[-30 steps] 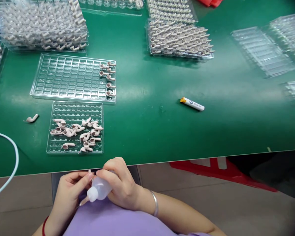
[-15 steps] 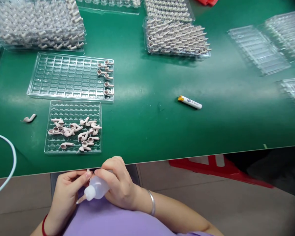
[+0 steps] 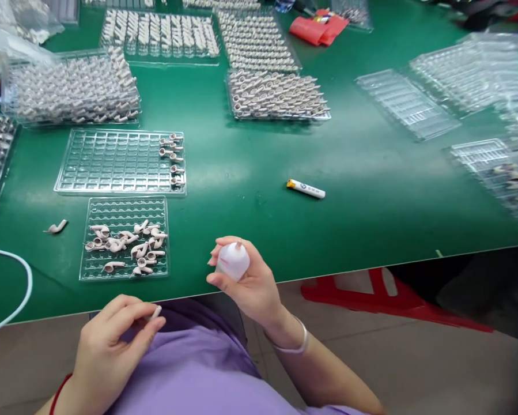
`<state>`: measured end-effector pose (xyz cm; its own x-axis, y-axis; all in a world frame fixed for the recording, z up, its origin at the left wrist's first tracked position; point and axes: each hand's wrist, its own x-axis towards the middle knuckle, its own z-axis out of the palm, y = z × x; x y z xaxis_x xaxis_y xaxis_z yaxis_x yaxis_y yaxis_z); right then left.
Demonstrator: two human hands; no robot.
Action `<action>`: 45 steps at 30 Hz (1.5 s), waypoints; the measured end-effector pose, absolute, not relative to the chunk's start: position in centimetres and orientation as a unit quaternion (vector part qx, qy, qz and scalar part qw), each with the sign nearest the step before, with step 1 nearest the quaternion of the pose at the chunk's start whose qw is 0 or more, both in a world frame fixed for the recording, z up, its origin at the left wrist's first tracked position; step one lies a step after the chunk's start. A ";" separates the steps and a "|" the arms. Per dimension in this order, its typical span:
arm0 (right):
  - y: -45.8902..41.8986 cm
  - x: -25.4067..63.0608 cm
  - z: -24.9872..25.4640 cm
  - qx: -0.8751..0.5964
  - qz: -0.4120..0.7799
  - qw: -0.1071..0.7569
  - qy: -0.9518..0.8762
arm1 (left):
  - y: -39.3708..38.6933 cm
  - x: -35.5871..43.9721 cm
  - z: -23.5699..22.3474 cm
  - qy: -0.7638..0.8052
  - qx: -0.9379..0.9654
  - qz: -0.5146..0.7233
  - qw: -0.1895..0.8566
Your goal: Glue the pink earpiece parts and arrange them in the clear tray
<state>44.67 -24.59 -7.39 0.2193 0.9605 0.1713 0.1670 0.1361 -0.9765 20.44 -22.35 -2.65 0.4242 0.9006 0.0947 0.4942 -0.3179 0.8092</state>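
Observation:
My right hand (image 3: pixel 259 288) is closed around a small translucent squeeze bottle (image 3: pixel 233 262), its white cap and brownish tip pointing up, over the table's front edge. Between thumb and fingers, my left hand (image 3: pixel 112 340) pinches a beige earbud shell (image 3: pixel 156 312); only its pale end shows. In front of the left hand lies a clear tray (image 3: pixel 127 208) with several loose earbud shells (image 3: pixel 118 245). Behind it sits a larger clear tray (image 3: pixel 107 164), with several shells in its right-hand columns. One lone earbud shell (image 3: pixel 57 226) rests on the green table (image 3: pixel 241 213) to the left.
Filled trays of shells (image 3: pixel 72 86) and another stack (image 3: pixel 278 95) stand farther back. A white tube with an orange end (image 3: pixel 306 188) lies mid-table. Clear trays (image 3: pixel 408 104) are at the right. A pale cable (image 3: pixel 27 282) curves in at left; a red stool (image 3: pixel 371 294) stands below the edge.
My hands have parted: the right has moved up and right with the bottle, turning its tip upward. The left keeps its pinch on the shell. The view has tilted up, showing more of the table's back.

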 end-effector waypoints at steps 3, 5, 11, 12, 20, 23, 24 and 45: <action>-24.4 45.1 -7.9 -0.562 0.384 0.555 -0.478 | -21.7 20.9 -2.6 0.436 0.789 0.283 0.328; -24.3 45.1 -8.1 -0.567 0.385 0.555 -0.471 | -21.3 21.1 -2.4 0.426 0.800 0.279 0.318; -24.0 44.7 -8.2 -0.571 0.363 0.556 -0.483 | -17.0 22.3 -1.6 0.401 0.837 0.280 0.247; -23.9 44.7 -8.2 -0.569 0.363 0.556 -0.484 | -15.5 22.8 -1.4 0.400 0.842 0.281 0.227; -23.7 44.7 -8.3 -0.574 0.346 0.560 -0.488 | -1.6 28.2 -0.9 0.445 0.851 0.242 0.137; -23.7 44.7 -8.3 -0.574 0.339 0.559 -0.493 | 0.7 29.8 -1.2 0.447 0.859 0.206 0.140; -23.7 44.7 -8.2 -0.573 0.337 0.560 -0.494 | 1.1 30.2 -1.4 0.443 0.864 0.197 0.140; -23.7 44.8 -8.2 -0.575 0.333 0.556 -0.499 | -4.2 24.3 0.9 0.417 0.882 -0.032 0.218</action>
